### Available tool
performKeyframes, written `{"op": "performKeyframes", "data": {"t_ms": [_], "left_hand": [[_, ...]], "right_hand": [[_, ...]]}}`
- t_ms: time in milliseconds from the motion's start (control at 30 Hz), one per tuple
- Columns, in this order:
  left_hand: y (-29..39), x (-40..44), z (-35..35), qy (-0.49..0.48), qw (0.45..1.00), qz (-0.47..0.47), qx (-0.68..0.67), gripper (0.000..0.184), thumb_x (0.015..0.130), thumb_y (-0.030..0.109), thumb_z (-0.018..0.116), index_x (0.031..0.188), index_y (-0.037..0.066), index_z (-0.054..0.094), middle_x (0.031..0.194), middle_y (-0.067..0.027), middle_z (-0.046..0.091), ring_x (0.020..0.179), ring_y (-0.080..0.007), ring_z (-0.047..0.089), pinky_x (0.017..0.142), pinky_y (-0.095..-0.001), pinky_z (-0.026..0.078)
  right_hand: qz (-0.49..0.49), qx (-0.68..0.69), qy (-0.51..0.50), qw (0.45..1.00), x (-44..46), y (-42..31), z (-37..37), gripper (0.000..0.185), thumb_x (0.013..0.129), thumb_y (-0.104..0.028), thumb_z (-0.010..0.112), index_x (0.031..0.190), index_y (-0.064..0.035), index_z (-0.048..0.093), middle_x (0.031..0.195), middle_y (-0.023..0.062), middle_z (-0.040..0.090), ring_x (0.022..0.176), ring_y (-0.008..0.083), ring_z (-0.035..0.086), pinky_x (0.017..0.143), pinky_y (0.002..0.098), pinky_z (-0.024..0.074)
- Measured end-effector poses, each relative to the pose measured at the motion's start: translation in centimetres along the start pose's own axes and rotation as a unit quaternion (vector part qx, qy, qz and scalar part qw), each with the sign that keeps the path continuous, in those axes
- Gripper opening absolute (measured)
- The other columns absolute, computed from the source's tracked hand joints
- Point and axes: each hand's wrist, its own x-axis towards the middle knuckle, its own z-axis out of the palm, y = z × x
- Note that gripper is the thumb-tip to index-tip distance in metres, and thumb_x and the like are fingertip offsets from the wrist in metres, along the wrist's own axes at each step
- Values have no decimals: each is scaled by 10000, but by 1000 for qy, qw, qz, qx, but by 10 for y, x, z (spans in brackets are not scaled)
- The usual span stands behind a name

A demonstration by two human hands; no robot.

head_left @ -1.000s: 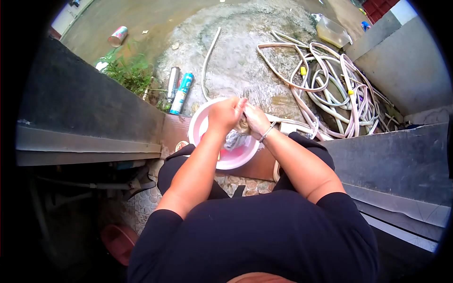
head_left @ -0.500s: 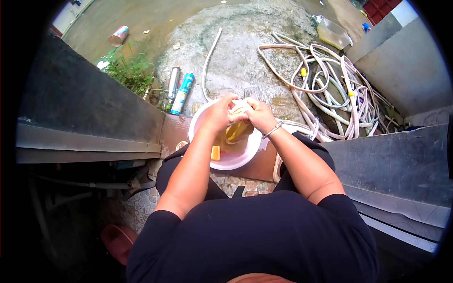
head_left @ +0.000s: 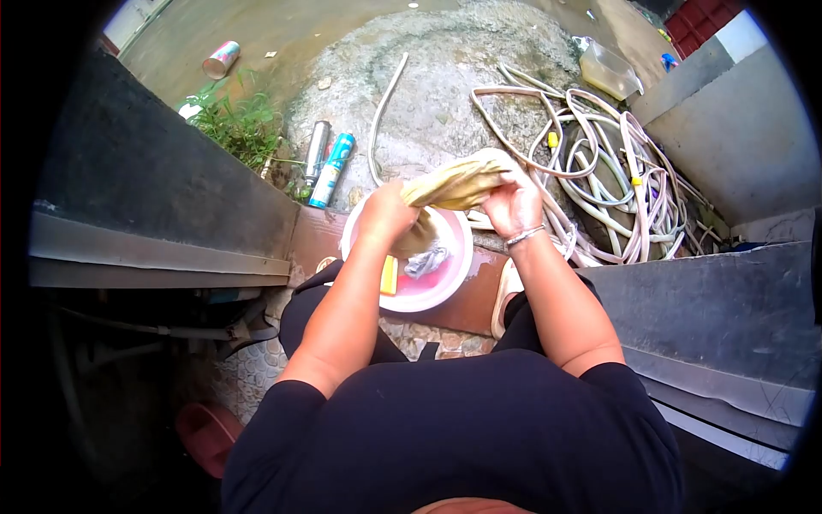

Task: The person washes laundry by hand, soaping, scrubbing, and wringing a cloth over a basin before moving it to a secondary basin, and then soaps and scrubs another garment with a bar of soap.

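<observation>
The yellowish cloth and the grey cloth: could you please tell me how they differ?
The yellowish cloth spans the gap between the right hand and left hand, while the grey cloth lies in the basin. The yellowish cloth is drawn out lengthwise; the grey cloth is bunched up. Both are creased.

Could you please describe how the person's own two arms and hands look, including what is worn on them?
The left hand and right hand are both bare, with no gloves. A thin, silvery band circles the right wrist; none shows on the left. The short sleeves are very dark, black or navy, and leave the forearms uncovered. Nail details are too small to tell.
</observation>
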Motion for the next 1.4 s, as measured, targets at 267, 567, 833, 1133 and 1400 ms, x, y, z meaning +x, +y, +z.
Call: {"op": "performKeyframes", "data": {"t_ms": [267, 567, 833, 1133, 1400], "left_hand": [[17, -16, 31, 111, 950, 243, -162, 394, 588, 92, 678, 969, 122, 584, 921, -145, 582, 881, -317, 568, 759, -384, 457], [53, -65, 35, 40, 874, 476, -94, 267, 589, 218, 647, 803, 73, 578, 751, -115, 527, 655, -316, 525, 618, -396, 441], [30, -14, 6, 266, 925, 229, -148, 139, 667, 134, 608, 772, 56, 560, 704, -133, 541, 667, -331, 563, 599, -377, 465], [40, -30, 30, 230, 907, 335, -109, 168, 701, 223, 642, 658, 92, 547, 642, -118, 510, 583, -307, 534, 546, -385, 442], [41, -34, 37, 215, 914, 324, -111, 145, 731, 197, 617, 648, 100, 549, 640, -115, 525, 574, -300, 552, 530, -389, 454]], "right_hand": [[280, -87, -27, 956, -32, 62, -3, 642, 841, -624, 359, 1292, -167, 364, 1268, 184, 426, 1044, 345, 520, 813, 516, 457], [191, -11, 89, 977, 7, 61, -35, 307, 903, -268, 464, 1079, -22, 517, 986, 127, 587, 856, 250, 593, 745, 374, 506], [107, -52, 127, 985, -19, 68, 21, 180, 783, -83, 502, 926, 11, 558, 837, 95, 607, 738, 208, 617, 653, 330, 518], [108, -30, 104, 988, -6, 64, -8, 182, 782, -72, 490, 932, -4, 566, 850, 93, 611, 714, 194, 610, 659, 309, 512], [147, -96, 68, 982, 25, 76, -62, 210, 770, -73, 473, 936, 23, 557, 796, 96, 605, 683, 197, 612, 639, 328, 511]]}}
